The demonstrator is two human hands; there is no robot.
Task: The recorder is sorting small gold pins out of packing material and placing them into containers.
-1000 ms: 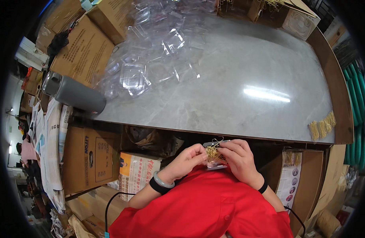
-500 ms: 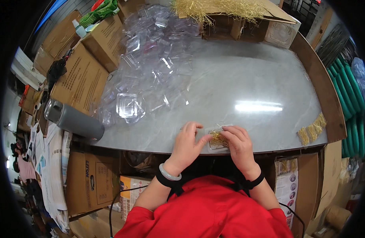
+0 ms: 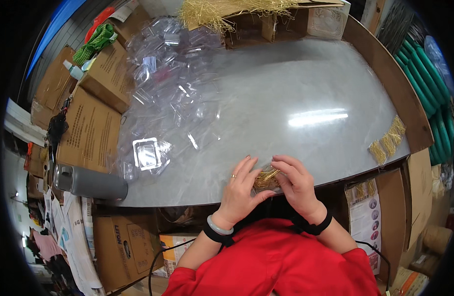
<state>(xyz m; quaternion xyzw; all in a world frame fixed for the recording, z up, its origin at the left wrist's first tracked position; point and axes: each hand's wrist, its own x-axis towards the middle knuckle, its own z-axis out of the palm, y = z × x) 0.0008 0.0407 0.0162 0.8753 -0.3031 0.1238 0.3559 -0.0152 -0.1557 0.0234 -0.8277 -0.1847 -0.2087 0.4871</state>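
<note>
At the front edge of the table, a small clear plastic box (image 3: 266, 183) lies between my two hands, with a bundle of thin gold wire pieces (image 3: 268, 175) inside it. My left hand (image 3: 240, 191) grips the box's left side, thumb along its near edge and fingers curved over the far edge. On the other side my right hand (image 3: 297, 186) closes on the box, its fingertips over the gold wire. The fingers partly hide the box, and I cannot tell whether its lid is fastened.
Clear plastic boxes (image 3: 148, 154) are heaped on the left of the grey table (image 3: 266, 98). A grey bottle (image 3: 91, 182) lies at the left front. Gold wire bundles (image 3: 387, 140) rest at the right edge. More gold wire (image 3: 207, 15) tops a cardboard shelf (image 3: 246, 32) at the back.
My left fingers have moved over the box's far side, and my right hand has shifted its hold. The whole view has turned and shifted slightly.
</note>
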